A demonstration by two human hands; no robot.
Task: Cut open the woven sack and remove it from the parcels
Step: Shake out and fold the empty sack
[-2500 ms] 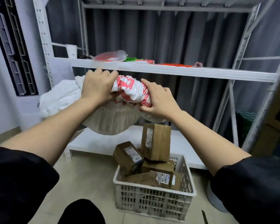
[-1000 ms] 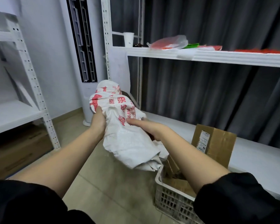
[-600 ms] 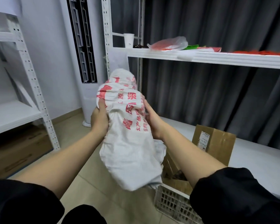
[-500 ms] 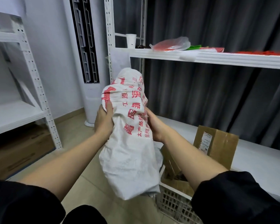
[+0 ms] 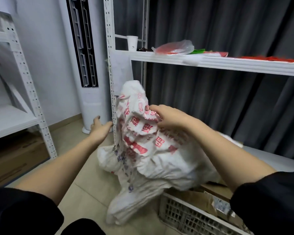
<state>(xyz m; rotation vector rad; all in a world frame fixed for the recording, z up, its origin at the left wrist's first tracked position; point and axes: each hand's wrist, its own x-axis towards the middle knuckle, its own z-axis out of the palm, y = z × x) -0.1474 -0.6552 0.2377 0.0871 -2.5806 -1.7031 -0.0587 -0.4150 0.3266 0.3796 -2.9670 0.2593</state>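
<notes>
One hand, the right hand (image 5: 168,118), fingers clamped on crumpled woven sack (image 5: 146,150); left hand (image 5: 99,127) apart, fingers loose.

Bare floor (image 5: 85,167) open at 9 o'clock of the woven sack (image 5: 143,150). Rack upright (image 5: 111,82) blocks 12 o'clock; crate (image 5: 190,216) of parcels (image 5: 215,192) obstructs 4 o'clock; shelf board (image 5: 227,65) overhead.

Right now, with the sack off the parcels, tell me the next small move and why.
Probably let the right hand release the woven sack onto the floor beside the shelf post. The sack hangs crumpled and empty from that one grip, the left hand is open and off it, and the parcels sit in the crate.
</notes>
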